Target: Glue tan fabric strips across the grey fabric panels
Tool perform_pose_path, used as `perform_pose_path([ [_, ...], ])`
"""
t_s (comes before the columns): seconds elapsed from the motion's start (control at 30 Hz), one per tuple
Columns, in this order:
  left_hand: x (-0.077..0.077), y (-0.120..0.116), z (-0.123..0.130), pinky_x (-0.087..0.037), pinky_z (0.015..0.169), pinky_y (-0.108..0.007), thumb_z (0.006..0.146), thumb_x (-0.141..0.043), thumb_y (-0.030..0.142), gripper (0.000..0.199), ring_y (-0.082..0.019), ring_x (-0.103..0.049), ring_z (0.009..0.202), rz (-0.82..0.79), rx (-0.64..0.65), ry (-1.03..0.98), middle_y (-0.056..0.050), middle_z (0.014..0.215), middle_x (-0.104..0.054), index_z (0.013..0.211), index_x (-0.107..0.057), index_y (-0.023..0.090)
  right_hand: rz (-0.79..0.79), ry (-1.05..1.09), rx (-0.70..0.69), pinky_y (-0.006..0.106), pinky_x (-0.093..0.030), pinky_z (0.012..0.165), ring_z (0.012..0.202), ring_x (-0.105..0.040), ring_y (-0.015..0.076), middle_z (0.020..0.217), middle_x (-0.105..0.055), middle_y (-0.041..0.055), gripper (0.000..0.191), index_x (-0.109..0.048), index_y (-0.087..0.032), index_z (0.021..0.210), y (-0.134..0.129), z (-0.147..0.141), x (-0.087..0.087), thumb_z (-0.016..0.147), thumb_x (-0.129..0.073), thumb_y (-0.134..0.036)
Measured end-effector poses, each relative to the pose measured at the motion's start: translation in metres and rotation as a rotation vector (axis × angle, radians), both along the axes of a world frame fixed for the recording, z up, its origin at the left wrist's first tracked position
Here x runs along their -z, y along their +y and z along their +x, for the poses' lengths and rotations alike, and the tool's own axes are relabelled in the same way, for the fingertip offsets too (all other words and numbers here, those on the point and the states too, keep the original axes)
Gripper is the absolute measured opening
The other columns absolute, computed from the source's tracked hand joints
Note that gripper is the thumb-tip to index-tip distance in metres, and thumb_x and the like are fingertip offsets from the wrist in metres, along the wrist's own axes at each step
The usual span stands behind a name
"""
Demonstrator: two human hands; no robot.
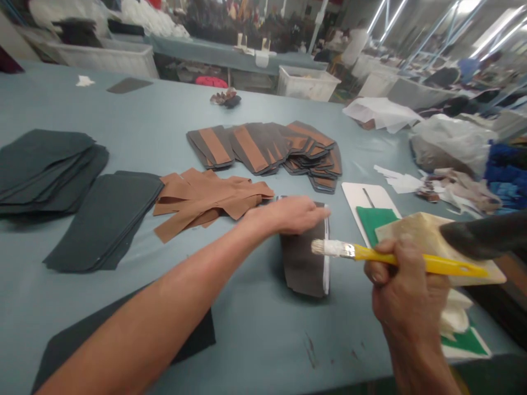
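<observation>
My right hand grips a paintbrush by its yellow handle. The brush's bristles, coated white at the ferrule, point left towards a dark grey panel. Over the far end of that panel lies my left hand, fingers curled together on it. A white strip runs down the panel's right edge. Brown strips lie in a loose pile beside my left wrist. Beyond them, several dark panels with brown bands overlap in a row.
Stacks of dark panels lie to the left, and another dark piece is under my left forearm. A white board with green cloth and a cream container stand at the right. Scraps and a plastic bag lie farther right.
</observation>
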State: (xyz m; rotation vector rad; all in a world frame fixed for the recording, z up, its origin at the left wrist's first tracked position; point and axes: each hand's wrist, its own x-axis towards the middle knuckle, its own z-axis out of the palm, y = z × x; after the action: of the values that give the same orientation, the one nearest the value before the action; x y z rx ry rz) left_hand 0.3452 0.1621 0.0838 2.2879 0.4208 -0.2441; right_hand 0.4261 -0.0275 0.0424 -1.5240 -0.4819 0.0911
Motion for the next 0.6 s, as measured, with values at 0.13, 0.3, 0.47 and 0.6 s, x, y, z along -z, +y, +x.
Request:
perform_pose_path([
  [0.13,0.006,0.025,0.022,-0.055,0.085,-0.03,0.11,-0.019,0.054,0.073,-0.022,-0.075,0.089,-0.171,0.028,0.094,-0.019,0.114,-0.08,0.132,-0.065,0.003,-0.076,-0.043,-0.161,0.023,-0.031,0.042,0.042,-0.044,0.0096,0.05,-0.051,-0.0059,0.043,-0.066,-0.02,0.079,0.022,-0.014,0.009,0.097,-0.064,-0.059],
  [0.3,0.01,0.034,0.027,-0.052,0.092,-0.034,0.106,-0.02,0.067,0.082,-0.027,-0.07,0.103,-0.198,0.046,0.084,-0.016,0.111,-0.08,0.122,-0.074,0.008,-0.122,-0.098,-0.199,0.025,-0.039,0.047,0.045,-0.05,0.012,0.052,-0.056,-0.0048,0.048,-0.066,-0.02,0.081,0.051,-0.019,0.015,0.095,-0.063,-0.066],
  [0.47,0.005,0.029,0.022,-0.047,0.091,-0.033,0.107,-0.02,0.061,0.077,-0.025,-0.066,0.099,-0.088,0.007,0.026,-0.012,0.105,-0.079,0.102,-0.081,0.014,-0.167,-0.119,-0.192,0.027,-0.043,0.053,0.048,-0.052,0.0124,0.055,-0.061,-0.0041,0.048,-0.067,-0.02,0.084,0.064,-0.017,0.025,0.098,-0.059,-0.065],
  [0.6,0.005,0.023,0.019,-0.046,0.082,-0.031,0.108,-0.022,0.06,0.075,-0.024,-0.065,0.09,-0.064,-0.037,-0.006,-0.01,0.095,-0.077,0.095,-0.08,0.015,-0.23,-0.136,-0.223,0.026,-0.041,0.053,0.052,-0.055,0.0133,0.058,-0.063,-0.0025,0.046,-0.065,-0.021,0.081,0.065,-0.015,0.027,0.1,-0.057,-0.062],
])
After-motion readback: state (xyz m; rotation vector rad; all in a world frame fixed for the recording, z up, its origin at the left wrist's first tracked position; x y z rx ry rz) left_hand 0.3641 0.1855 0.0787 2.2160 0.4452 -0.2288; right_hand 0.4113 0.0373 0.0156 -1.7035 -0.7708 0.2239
